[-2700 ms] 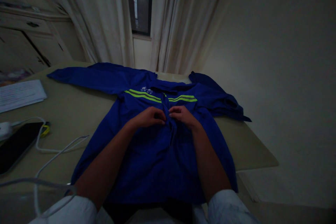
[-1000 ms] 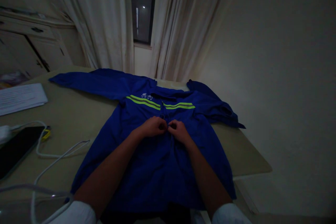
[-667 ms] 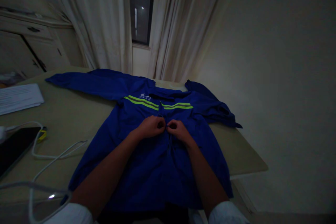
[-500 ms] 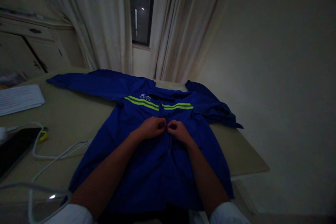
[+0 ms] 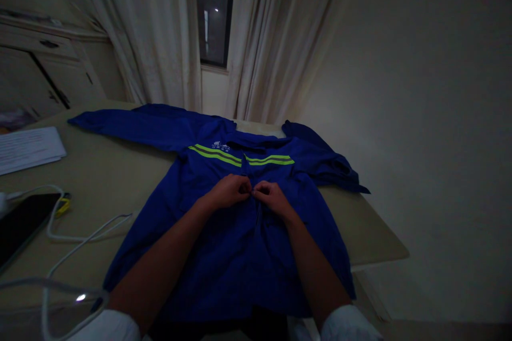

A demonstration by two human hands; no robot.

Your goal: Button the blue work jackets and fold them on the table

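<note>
A blue work jacket (image 5: 216, 266) with yellow-green stripes across the chest and a small white logo lies front side up, its sleeves spread outward. Both hands meet at its front opening, just below the stripes. My left hand (image 5: 232, 191) pinches the jacket's front edge, thumb against fingers. Close beside it, my right hand (image 5: 272, 197) pinches the other side of the opening, the fingertips nearly touching those of the left. Whatever small fastener lies between the fingertips is hidden. Below the hands the front edges hang slightly apart.
The jacket covers much of a beige table (image 5: 376, 229), whose right corner sticks out near the wall. On the left are papers (image 5: 30, 149), a dark phone (image 5: 26, 229) and a looping white cable (image 5: 84, 240). Curtains (image 5: 160, 37) and a cabinet (image 5: 60, 69) stand behind.
The fingertips of both hands have come slightly closer together at the front opening. The jacket lies as before, and the view has shifted very slightly.
</note>
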